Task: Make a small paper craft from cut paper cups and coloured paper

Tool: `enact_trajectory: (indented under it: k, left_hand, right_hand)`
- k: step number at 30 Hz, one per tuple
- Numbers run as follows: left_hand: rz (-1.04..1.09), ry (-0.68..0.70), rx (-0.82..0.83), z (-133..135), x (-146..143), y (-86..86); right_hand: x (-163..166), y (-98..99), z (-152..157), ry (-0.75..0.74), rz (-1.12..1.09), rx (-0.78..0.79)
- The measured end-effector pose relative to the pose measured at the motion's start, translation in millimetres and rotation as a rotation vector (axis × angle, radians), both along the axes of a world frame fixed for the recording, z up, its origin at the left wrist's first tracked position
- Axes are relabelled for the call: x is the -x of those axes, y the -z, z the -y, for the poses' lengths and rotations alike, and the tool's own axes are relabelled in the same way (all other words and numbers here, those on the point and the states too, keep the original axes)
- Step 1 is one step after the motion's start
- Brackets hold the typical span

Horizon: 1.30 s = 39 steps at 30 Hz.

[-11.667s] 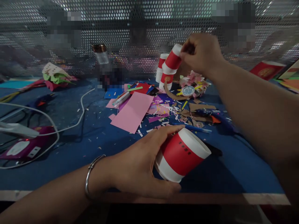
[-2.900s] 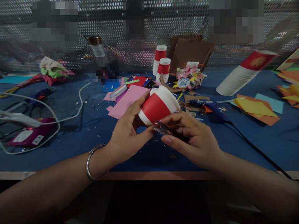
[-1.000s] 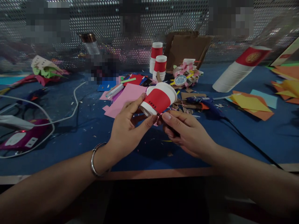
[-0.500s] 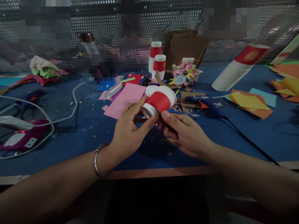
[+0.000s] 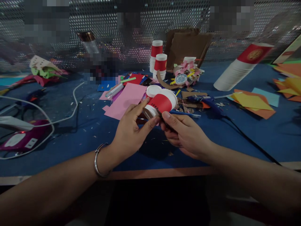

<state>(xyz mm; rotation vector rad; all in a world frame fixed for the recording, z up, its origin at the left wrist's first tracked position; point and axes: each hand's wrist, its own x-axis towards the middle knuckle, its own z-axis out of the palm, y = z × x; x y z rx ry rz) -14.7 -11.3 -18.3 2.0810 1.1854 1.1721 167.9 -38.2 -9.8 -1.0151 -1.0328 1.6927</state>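
Observation:
My left hand (image 5: pixel 130 131) grips a red and white paper cup (image 5: pixel 162 103), tilted with its mouth facing away and up, thumb and forefinger at its base. My right hand (image 5: pixel 185 135) is closed around dark scissors (image 5: pixel 167 125), mostly hidden by the fingers, with the tip against the cup's lower edge. A metal bangle (image 5: pixel 97 163) sits on my left wrist. Both hands hover over the blue table (image 5: pixel 70 138) near its front edge.
Pink paper (image 5: pixel 127 100) and coloured scraps lie behind the cup. Two cup stacks (image 5: pixel 160 64) stand before brown cardboard (image 5: pixel 188 47). A long cup stack (image 5: pixel 237 72) lies at right near orange and yellow sheets (image 5: pixel 251 103). A blue glue gun (image 5: pixel 204 103), white cable (image 5: pixel 75 106) and purple device (image 5: pixel 21 141) lie about.
My right hand left the far cup stack and now holds scissors at the cup. In the last second the cup has turned slightly in my left hand; both hands stay put.

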Motion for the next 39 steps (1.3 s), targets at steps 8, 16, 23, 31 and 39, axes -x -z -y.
enact_trajectory:
  k: [8, 16, 23, 31, 39]
  left_hand:
    - [0.009, -0.007, -0.059, 0, -1, 4.3]
    - [0.008, 0.051, -0.024, -1, 3, -4.5]
    - [-0.04, 0.069, -0.077, -2, 8, -5.6]
    - [-0.071, 0.04, -0.208, 5, 6, -2.1]
    - [0.298, 0.14, 0.07, -1, 0, 2.4]
  right_hand:
    - [-1, 2.3, 0, -0.023, -0.005, -0.037]
    - [-2, 0.1, 0, -0.034, 0.02, -0.055]
    - [-1, 1.0, 2, -0.037, 0.035, -0.053]
    - [-1, 2.8, 3, -0.041, 0.055, -0.104]
    - [-1, 1.0, 2, -0.028, 0.074, -0.145]
